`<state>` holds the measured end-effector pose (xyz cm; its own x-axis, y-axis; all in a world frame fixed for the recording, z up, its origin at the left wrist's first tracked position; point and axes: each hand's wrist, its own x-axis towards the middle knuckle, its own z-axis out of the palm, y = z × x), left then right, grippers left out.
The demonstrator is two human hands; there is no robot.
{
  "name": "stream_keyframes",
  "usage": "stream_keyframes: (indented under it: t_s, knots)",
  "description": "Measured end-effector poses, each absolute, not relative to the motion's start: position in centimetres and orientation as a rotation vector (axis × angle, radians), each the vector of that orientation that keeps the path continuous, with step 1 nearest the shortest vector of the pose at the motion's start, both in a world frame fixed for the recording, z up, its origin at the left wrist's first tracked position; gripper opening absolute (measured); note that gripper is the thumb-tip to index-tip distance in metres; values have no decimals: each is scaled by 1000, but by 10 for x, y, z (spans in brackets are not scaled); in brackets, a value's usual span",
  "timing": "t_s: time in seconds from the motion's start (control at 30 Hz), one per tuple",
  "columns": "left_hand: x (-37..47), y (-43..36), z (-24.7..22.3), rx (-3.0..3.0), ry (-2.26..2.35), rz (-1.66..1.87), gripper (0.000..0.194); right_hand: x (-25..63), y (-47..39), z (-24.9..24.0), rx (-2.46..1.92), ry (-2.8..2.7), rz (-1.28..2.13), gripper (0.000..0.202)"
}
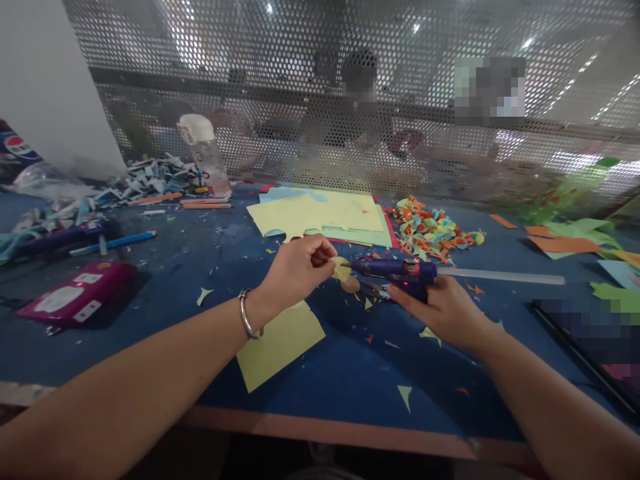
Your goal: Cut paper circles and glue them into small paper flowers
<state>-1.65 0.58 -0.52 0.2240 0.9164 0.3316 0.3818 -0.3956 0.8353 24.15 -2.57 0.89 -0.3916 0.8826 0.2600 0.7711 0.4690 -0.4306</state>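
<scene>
Between the fingertips of my left hand (303, 267) is a small yellow paper piece (342, 268), pinched at its edge. My right hand (445, 307) is wrapped round the handle of a dark blue glue gun (390, 268), whose nozzle points left and meets or nearly meets the paper piece. A long translucent glue stick (505, 275) juts from the gun's back. Just under the nozzle shows a small round tan piece (350, 285). Scissors (370, 289) lie below the gun, partly hidden by it and my right fingers. A yellow sheet (283, 347) rests beneath my left wrist.
Stacked coloured paper (315, 213) lies at the back, beside a pile of small orange, yellow and green paper pieces (425, 227). A clear bottle (207, 160) stands back left, near a magenta box (80, 293). A dark tablet-like device (590, 347) is at right. Perforated metal panelling (280, 80) borders the table.
</scene>
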Motion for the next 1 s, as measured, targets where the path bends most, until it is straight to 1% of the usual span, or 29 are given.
stream_keyframes:
  t_s: [0.23, 0.57, 1.0]
  knots:
    - [-17, 2, -1, 1970, 1194, 1128, 2, 241, -25, 6, -1411, -2307, 187, 31]
    - [-17, 2, -1, 1963, 1148, 1128, 3, 242, -25, 3, -1473, -2356, 142, 37]
    - [-19, 4, -3, 1979, 1108, 1111, 2, 243, -24, 3, -1450, -2369, 41, 35]
